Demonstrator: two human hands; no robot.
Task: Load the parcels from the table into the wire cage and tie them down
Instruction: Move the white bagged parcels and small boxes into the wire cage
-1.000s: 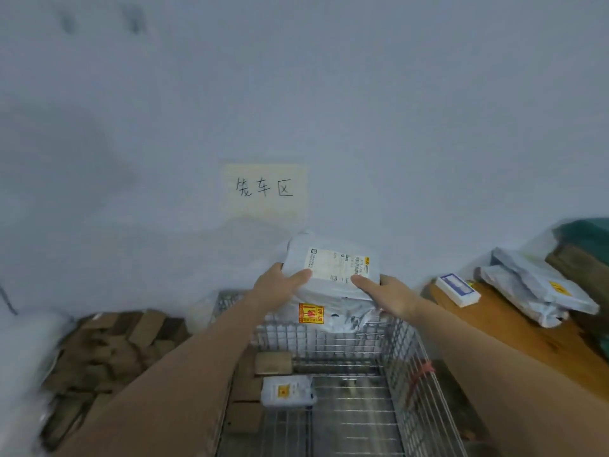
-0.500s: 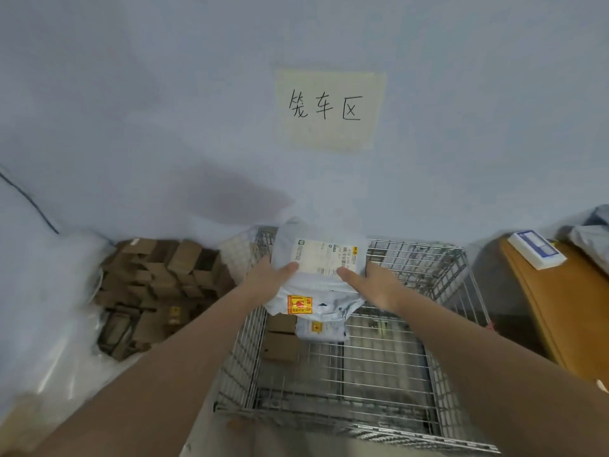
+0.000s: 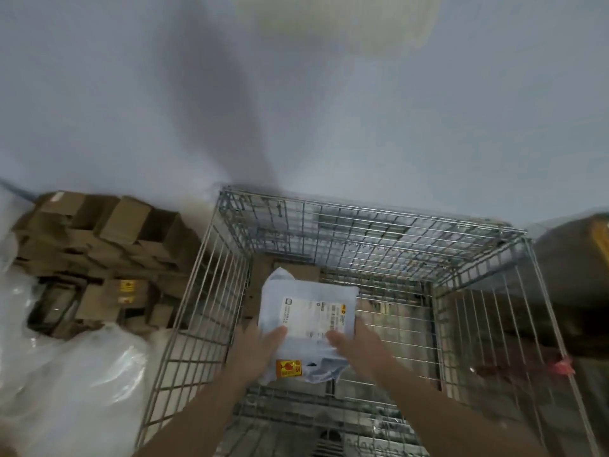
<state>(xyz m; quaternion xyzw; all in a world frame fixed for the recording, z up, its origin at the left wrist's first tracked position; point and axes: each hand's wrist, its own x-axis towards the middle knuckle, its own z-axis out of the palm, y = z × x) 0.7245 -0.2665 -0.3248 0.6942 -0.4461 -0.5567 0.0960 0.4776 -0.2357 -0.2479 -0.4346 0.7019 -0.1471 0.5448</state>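
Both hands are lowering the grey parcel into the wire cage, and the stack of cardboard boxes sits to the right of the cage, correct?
Not quite. The head view shows the cardboard boxes to the left of the wire cage. The rest holds: the left hand and right hand hold the grey parcel inside it.

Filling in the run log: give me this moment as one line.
step: loading | hands: left and right both grip grey parcel | place: inside wire cage, left side | tie-down: not begun
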